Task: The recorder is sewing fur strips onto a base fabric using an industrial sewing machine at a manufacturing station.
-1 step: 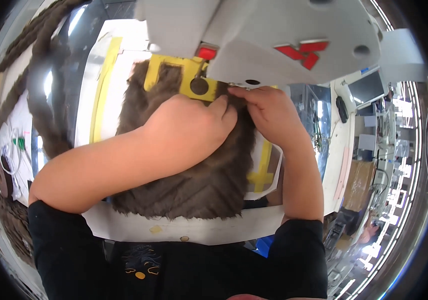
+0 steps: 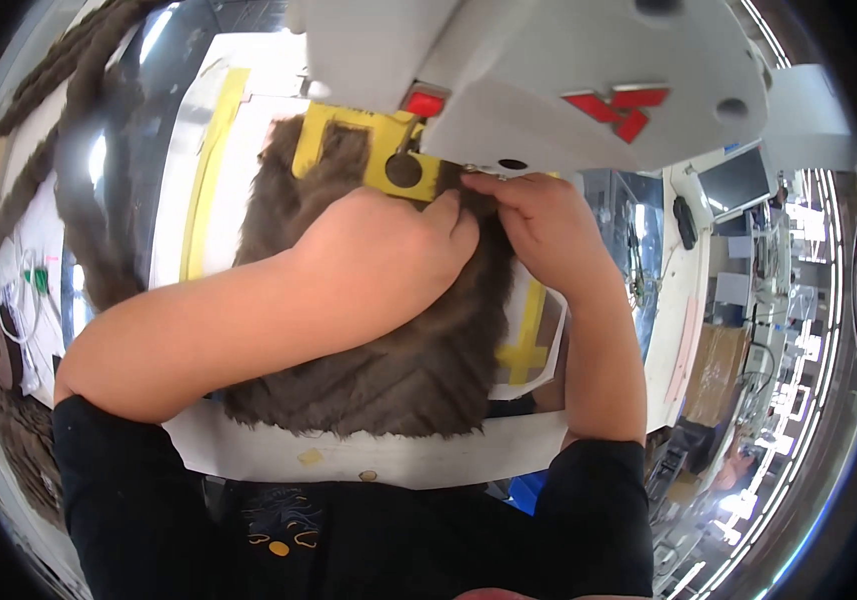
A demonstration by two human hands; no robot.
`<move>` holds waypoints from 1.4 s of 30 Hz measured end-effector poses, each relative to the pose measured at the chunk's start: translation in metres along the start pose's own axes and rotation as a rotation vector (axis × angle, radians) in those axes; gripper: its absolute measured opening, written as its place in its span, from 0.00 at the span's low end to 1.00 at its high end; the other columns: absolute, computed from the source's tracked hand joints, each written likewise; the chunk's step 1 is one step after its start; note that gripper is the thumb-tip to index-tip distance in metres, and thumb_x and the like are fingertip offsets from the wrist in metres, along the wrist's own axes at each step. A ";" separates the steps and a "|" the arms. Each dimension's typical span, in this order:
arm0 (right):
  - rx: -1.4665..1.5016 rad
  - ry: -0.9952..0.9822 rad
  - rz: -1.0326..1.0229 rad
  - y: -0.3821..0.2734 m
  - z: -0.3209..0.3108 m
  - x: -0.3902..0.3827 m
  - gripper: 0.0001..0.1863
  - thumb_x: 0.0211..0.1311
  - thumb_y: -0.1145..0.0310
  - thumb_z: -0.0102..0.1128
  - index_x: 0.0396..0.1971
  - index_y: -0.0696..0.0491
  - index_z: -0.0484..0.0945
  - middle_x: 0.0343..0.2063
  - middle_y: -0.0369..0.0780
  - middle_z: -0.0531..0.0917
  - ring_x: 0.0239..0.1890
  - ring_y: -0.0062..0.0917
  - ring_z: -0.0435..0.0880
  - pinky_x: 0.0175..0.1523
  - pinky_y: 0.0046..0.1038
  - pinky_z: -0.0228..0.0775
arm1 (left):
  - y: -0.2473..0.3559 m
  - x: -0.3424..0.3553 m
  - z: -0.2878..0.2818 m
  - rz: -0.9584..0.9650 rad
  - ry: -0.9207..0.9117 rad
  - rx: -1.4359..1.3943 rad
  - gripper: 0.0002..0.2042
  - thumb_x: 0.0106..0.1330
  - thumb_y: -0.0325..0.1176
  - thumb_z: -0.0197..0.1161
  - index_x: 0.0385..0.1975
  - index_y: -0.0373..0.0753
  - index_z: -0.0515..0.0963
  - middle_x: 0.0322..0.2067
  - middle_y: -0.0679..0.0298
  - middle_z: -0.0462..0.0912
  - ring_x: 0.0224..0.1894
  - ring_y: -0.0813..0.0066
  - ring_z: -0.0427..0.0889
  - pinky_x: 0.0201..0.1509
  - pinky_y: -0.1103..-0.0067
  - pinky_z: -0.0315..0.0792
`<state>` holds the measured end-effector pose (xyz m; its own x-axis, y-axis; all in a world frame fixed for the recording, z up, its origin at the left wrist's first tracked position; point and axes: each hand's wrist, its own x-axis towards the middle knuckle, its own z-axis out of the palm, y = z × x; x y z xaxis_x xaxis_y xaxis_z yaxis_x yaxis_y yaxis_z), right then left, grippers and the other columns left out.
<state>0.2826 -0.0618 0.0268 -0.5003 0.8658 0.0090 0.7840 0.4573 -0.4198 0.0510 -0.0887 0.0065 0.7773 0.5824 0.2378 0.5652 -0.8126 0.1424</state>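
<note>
Probably soft, light and limp: brown fur [image 2: 379, 385], spread on white desk [image 2: 469, 455], far end near machine [image 2: 599, 90]. Seemingly pressed by curled left hand [image 2: 389, 245] and right hand [image 2: 551, 225]; whether either grip is closed cannot be told. Best pinched by the edge.

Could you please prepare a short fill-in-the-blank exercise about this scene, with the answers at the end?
1. The wide piece of shaggy brown fur is crossed by the person's ____ forearm.
2. Near the bare left hand, a flat yellow plate has a squarish cutout and a ____ hole.
3. The bare right hand is near the large pale grey machine housing, whose angular marks are ____.
4. The person's short-sleeved shirt is mostly ____.

Missing words: left; round; red; black.
</note>
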 end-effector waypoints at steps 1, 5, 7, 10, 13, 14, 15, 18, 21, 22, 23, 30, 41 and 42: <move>0.008 0.005 0.019 0.000 0.000 0.001 0.19 0.64 0.77 0.53 0.50 0.48 0.87 0.42 0.44 0.88 0.45 0.44 0.85 0.51 0.40 0.79 | 0.000 -0.001 0.000 0.010 0.013 -0.003 0.20 0.57 0.29 0.62 0.50 0.29 0.77 0.45 0.55 0.83 0.27 0.67 0.85 0.30 0.75 0.77; 0.041 0.026 -0.010 0.001 0.003 0.004 0.20 0.63 0.78 0.52 0.50 0.49 0.87 0.39 0.48 0.87 0.44 0.46 0.85 0.50 0.41 0.78 | 0.003 -0.001 -0.008 0.001 -0.064 0.003 0.20 0.57 0.29 0.63 0.49 0.29 0.76 0.43 0.54 0.83 0.27 0.68 0.86 0.29 0.75 0.78; 0.061 0.037 0.000 0.002 0.003 0.005 0.20 0.63 0.78 0.52 0.50 0.51 0.87 0.38 0.49 0.87 0.43 0.47 0.84 0.50 0.40 0.77 | 0.003 0.001 -0.007 -0.009 -0.076 -0.007 0.20 0.57 0.29 0.64 0.49 0.29 0.76 0.43 0.54 0.83 0.27 0.68 0.86 0.29 0.75 0.78; 0.051 0.038 0.004 0.005 0.005 0.004 0.20 0.62 0.78 0.53 0.51 0.51 0.87 0.37 0.50 0.87 0.42 0.47 0.84 0.49 0.40 0.76 | 0.004 0.001 -0.006 -0.015 -0.098 -0.014 0.21 0.56 0.29 0.65 0.50 0.29 0.76 0.45 0.52 0.83 0.26 0.69 0.86 0.27 0.76 0.78; 0.041 0.037 0.025 0.003 0.004 0.005 0.20 0.61 0.79 0.53 0.49 0.52 0.87 0.33 0.53 0.85 0.39 0.49 0.84 0.47 0.40 0.76 | 0.005 0.000 -0.004 -0.021 -0.071 0.024 0.20 0.57 0.29 0.65 0.50 0.29 0.76 0.45 0.52 0.83 0.27 0.69 0.86 0.26 0.76 0.77; 0.040 0.035 0.022 0.002 0.003 0.007 0.20 0.61 0.79 0.53 0.49 0.52 0.87 0.33 0.53 0.85 0.39 0.49 0.84 0.47 0.40 0.76 | 0.004 0.001 -0.004 -0.031 -0.078 0.027 0.20 0.58 0.29 0.64 0.50 0.29 0.75 0.46 0.52 0.84 0.27 0.68 0.87 0.27 0.75 0.78; 0.067 0.026 0.055 0.001 0.002 0.007 0.19 0.61 0.79 0.53 0.48 0.53 0.88 0.32 0.54 0.84 0.38 0.50 0.84 0.46 0.40 0.76 | 0.004 0.002 -0.004 -0.037 -0.083 0.029 0.20 0.58 0.29 0.64 0.51 0.29 0.75 0.46 0.51 0.84 0.28 0.68 0.87 0.27 0.75 0.79; 0.079 0.045 0.048 0.010 0.004 0.008 0.17 0.61 0.78 0.54 0.45 0.54 0.88 0.30 0.55 0.83 0.36 0.52 0.83 0.44 0.42 0.76 | 0.001 0.004 -0.005 -0.048 -0.112 0.011 0.19 0.60 0.29 0.62 0.52 0.29 0.75 0.50 0.50 0.84 0.31 0.67 0.88 0.29 0.74 0.81; 0.048 0.080 0.007 0.027 0.008 0.011 0.13 0.61 0.75 0.56 0.41 0.57 0.87 0.30 0.55 0.82 0.36 0.53 0.82 0.43 0.42 0.76 | 0.000 0.004 -0.001 -0.063 -0.086 0.036 0.19 0.62 0.29 0.61 0.52 0.31 0.76 0.53 0.48 0.83 0.33 0.66 0.89 0.30 0.73 0.81; 0.033 0.086 0.006 0.030 0.009 0.012 0.11 0.61 0.74 0.57 0.39 0.59 0.86 0.30 0.55 0.83 0.36 0.53 0.82 0.43 0.42 0.76 | 0.000 0.004 -0.001 -0.063 -0.085 0.036 0.19 0.62 0.29 0.61 0.52 0.31 0.76 0.53 0.48 0.83 0.33 0.66 0.89 0.30 0.73 0.81; 0.032 0.086 0.005 0.032 0.009 0.012 0.11 0.61 0.74 0.57 0.39 0.59 0.86 0.30 0.55 0.83 0.36 0.53 0.82 0.43 0.42 0.76 | 0.000 0.004 0.000 -0.064 -0.070 0.049 0.19 0.62 0.29 0.61 0.53 0.31 0.76 0.54 0.48 0.83 0.33 0.66 0.89 0.30 0.73 0.81; 0.019 0.150 0.011 0.028 0.005 0.018 0.10 0.63 0.72 0.59 0.41 0.60 0.83 0.37 0.53 0.85 0.43 0.54 0.83 0.48 0.42 0.76 | -0.008 0.007 0.001 -0.050 -0.049 0.033 0.19 0.61 0.30 0.62 0.52 0.32 0.77 0.57 0.49 0.82 0.33 0.66 0.89 0.31 0.74 0.81; -0.055 0.188 -0.039 0.032 0.010 0.029 0.12 0.61 0.74 0.63 0.45 0.57 0.84 0.41 0.49 0.87 0.46 0.48 0.85 0.50 0.40 0.77 | -0.013 0.006 -0.011 -0.097 -0.120 0.071 0.17 0.60 0.30 0.63 0.49 0.32 0.79 0.53 0.52 0.84 0.34 0.65 0.89 0.32 0.73 0.81; -0.053 0.192 -0.026 0.032 0.010 0.030 0.12 0.61 0.74 0.63 0.45 0.58 0.84 0.41 0.49 0.87 0.46 0.48 0.85 0.50 0.39 0.77 | -0.013 0.007 -0.014 -0.107 -0.155 0.079 0.17 0.60 0.30 0.63 0.49 0.32 0.79 0.53 0.52 0.84 0.35 0.66 0.89 0.32 0.73 0.81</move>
<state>0.2890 -0.0230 0.0042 -0.4453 0.8742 0.1937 0.7927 0.4855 -0.3687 0.0451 -0.0746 0.0192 0.7412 0.6673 0.0736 0.6623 -0.7447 0.0821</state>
